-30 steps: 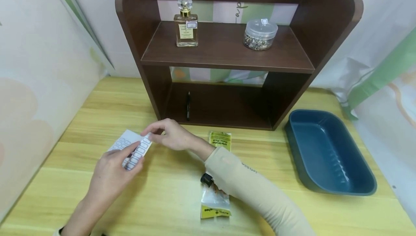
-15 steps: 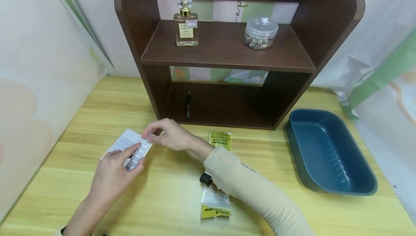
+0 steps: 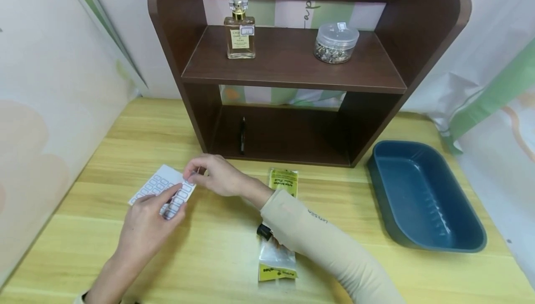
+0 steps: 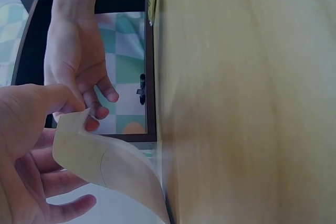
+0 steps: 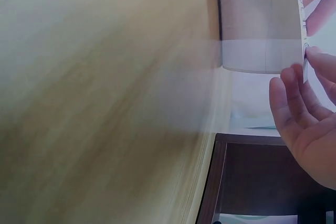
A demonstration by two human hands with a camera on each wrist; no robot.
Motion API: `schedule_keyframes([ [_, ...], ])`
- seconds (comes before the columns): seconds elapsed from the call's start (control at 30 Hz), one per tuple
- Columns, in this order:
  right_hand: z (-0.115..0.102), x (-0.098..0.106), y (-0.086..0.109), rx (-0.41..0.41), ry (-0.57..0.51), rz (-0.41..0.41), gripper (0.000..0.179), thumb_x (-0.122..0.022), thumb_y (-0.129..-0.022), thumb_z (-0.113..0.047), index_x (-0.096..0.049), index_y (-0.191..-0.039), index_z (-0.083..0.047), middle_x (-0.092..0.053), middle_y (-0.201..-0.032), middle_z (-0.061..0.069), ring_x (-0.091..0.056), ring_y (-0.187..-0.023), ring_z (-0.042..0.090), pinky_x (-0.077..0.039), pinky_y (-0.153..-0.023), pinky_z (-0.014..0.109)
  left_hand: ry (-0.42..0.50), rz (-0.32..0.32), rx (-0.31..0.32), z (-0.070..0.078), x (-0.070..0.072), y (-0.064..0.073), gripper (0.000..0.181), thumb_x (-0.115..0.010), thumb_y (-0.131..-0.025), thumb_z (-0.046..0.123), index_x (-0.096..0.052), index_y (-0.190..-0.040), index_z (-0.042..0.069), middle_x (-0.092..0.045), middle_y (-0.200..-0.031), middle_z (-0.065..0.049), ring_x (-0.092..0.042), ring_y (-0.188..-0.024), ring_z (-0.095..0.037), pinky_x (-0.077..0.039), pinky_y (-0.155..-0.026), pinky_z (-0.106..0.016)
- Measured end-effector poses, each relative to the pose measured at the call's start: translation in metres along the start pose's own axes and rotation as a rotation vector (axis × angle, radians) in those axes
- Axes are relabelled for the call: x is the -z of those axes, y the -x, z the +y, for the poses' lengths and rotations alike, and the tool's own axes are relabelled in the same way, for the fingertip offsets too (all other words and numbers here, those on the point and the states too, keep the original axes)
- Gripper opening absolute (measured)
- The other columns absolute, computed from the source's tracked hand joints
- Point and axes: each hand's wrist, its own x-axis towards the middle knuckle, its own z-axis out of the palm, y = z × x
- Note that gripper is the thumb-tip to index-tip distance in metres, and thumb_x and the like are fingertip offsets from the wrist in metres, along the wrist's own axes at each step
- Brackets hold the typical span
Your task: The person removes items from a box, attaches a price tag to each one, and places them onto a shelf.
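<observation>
A white sheet of blue-bordered sticker labels (image 3: pixel 155 187) is held above the left part of the table in the head view. My left hand (image 3: pixel 146 222) grips its near side between thumb and fingers, and the sheet bends there. At the upper right corner, the thumb and forefinger of my right hand (image 3: pixel 217 174) pinch the edge by the end label. Whether that label is lifted off its backing cannot be seen. The left wrist view shows the curved plain back of the sheet (image 4: pixel 113 163). Both hands meet at the sheet's edge in the right wrist view.
A dark brown shelf (image 3: pixel 292 81) holds a labelled perfume bottle (image 3: pixel 240 34), a lidded clear jar (image 3: pixel 336 43) and a black pen (image 3: pixel 242 135). A blue basin (image 3: pixel 422 197) stands right. My right forearm crosses a yellow-ended artist brush packet (image 3: pixel 277 272) and a black-capped item (image 3: pixel 264 232).
Both hands stay almost in place. The left part of the label sheet has spread slightly, so more of its labels show. My right hand's fingers have shifted very little.
</observation>
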Motion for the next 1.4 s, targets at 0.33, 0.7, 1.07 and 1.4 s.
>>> schedule_keyframes([
  [0.33,-0.003,0.002,0.004,-0.030,0.078,0.005,0.007,-0.067,-0.096,-0.007,-0.070,-0.099,-0.013,-0.058,-0.105,0.000,-0.055,-0.099,0.015,-0.050,-0.081,0.019,-0.005,-0.023,0.035,0.001,-0.002,0.000,0.042,-0.086,-0.073,0.007,-0.074,-0.113,0.001,-0.073,-0.078,-0.014,-0.063,-0.058,-0.023,-0.053,-0.049,-0.037],
  [0.7,-0.002,0.004,0.007,-0.029,0.112,0.019,0.004,-0.068,-0.097,-0.011,-0.070,-0.099,-0.013,-0.062,-0.103,-0.003,-0.059,-0.100,0.018,-0.052,-0.088,0.029,-0.055,-0.057,0.081,-0.002,-0.001,0.002,0.041,-0.085,-0.075,0.011,-0.074,-0.113,0.002,-0.071,-0.072,-0.013,-0.055,-0.052,-0.018,-0.045,-0.044,-0.034],
  [1.07,-0.002,0.010,0.015,-0.044,-0.032,0.080,0.005,-0.071,-0.093,-0.003,-0.070,-0.095,-0.007,-0.068,-0.093,0.001,-0.060,-0.087,0.008,-0.054,-0.075,0.018,-0.076,-0.066,0.105,-0.011,0.001,-0.002,0.039,-0.083,-0.077,0.013,-0.073,-0.113,0.001,-0.070,-0.072,-0.018,-0.046,-0.045,-0.013,-0.039,-0.040,-0.031],
  [1.4,-0.003,0.026,0.036,-0.146,-0.148,0.096,0.009,-0.073,-0.087,0.001,-0.070,-0.088,-0.008,-0.069,-0.085,-0.002,-0.063,-0.080,0.010,-0.057,-0.072,0.026,-0.162,-0.190,0.178,-0.031,0.004,-0.010,0.039,-0.080,-0.082,0.019,-0.072,-0.115,0.001,-0.071,-0.092,-0.028,-0.050,-0.045,-0.020,-0.041,-0.039,-0.038],
])
